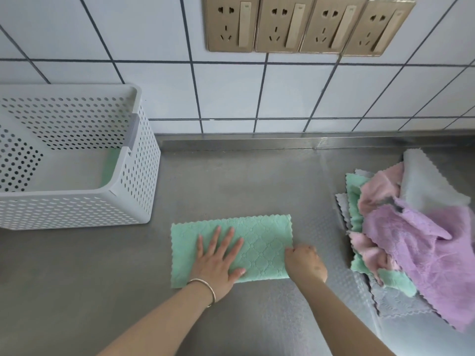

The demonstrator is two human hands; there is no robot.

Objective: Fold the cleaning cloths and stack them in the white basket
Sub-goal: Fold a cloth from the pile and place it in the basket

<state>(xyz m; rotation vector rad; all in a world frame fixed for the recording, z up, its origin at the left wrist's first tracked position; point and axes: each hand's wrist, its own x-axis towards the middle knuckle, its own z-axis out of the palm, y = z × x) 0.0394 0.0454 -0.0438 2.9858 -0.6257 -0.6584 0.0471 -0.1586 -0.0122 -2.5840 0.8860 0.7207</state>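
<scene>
A green cloth, already folded into a long rectangle, lies flat on the steel counter directly under both hands. The left hand rests palm down on the cloth's left half, fingers straight and spread, pressing it against the counter; a thin bangle circles that wrist. The right hand is at the cloth's right short edge, its fingers curled over and pinching that edge near the lower corner. Well off to the left of the left hand, and farther from the person, stands the white basket, perforated on its walls, close to the tiled wall; a bit of green shows low inside it against the right wall, though what it is cannot be told. To the right of the right hand, apart from it, lies a loose pile of cloths in purple, pink, green and grey, unfolded and overlapping one another. Above the hands, high on the wall, a row of four gold-coloured sockets is mounted side by side
</scene>
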